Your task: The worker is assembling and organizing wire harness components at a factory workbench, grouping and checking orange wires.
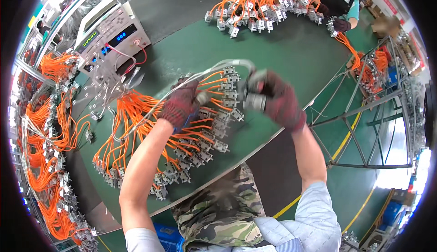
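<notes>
A fan of orange cables point(132, 104) with grey metal connectors point(230, 85) at their ends is spread on the green worktop. Above it, my left hand point(180, 104), in a dark red knit glove, has its fingers curled; a small connector end point(202, 98) shows at the fingertips. My right hand point(282, 99), gloved alike and a little blurred, is raised right of the connectors. Its fingers close round a grey block-shaped plug point(255, 101). A grey cable point(234, 62) arches from near that plug, over the orange cables, toward the left.
A bench test instrument point(109, 38) with lit displays and leads stands at the back left. More orange cables hang in bundles point(50, 179) at far left and lie in a heap point(259, 6) at the back. A co-worker point(339, 1) handles cables at back right, beside a metal-frame rack point(364, 129).
</notes>
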Demonstrator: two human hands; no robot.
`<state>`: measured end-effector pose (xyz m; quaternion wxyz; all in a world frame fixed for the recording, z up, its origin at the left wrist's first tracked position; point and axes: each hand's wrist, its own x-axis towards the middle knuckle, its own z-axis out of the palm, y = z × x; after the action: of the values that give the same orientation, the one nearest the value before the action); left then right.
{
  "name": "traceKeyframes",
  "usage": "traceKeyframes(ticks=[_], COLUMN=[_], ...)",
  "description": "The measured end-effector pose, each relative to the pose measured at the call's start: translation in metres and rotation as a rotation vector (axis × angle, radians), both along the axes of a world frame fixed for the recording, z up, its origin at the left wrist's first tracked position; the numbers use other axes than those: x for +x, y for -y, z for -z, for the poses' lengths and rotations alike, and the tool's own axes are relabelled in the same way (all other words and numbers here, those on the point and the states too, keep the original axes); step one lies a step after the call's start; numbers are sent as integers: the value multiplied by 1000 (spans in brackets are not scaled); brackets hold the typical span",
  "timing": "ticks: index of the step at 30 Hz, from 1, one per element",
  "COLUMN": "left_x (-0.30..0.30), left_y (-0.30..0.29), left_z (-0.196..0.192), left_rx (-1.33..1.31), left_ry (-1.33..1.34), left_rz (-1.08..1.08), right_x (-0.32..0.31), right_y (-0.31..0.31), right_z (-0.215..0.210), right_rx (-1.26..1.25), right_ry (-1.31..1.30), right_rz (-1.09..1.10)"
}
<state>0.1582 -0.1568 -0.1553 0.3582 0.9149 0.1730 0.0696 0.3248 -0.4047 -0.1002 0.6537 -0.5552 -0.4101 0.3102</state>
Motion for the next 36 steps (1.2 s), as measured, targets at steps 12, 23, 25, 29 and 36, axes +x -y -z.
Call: traceKeyframes(ticks=[12, 23, 25, 29, 36], left_x=[33, 29, 32, 32, 31], left_y=[-7, -3, -3, -2, 0], left_z=[53, 44, 42, 38, 37], left_rx=[-236, -27, -51, -58, -87], left_ry=[-13, 9, 7, -33, -38], left_rz=[-199, -228, -230, -226, -233], right_x=[112, 114, 118, 116, 110], right_y=[-112, -114, -115, -116, -117], right_z=[77, 104, 110, 116, 110], right_rx=[4, -21, -21, -22, -119], right_ry=[-319, -468, -479, -495, -439], right_rz=[152, 140, 139, 156, 199])
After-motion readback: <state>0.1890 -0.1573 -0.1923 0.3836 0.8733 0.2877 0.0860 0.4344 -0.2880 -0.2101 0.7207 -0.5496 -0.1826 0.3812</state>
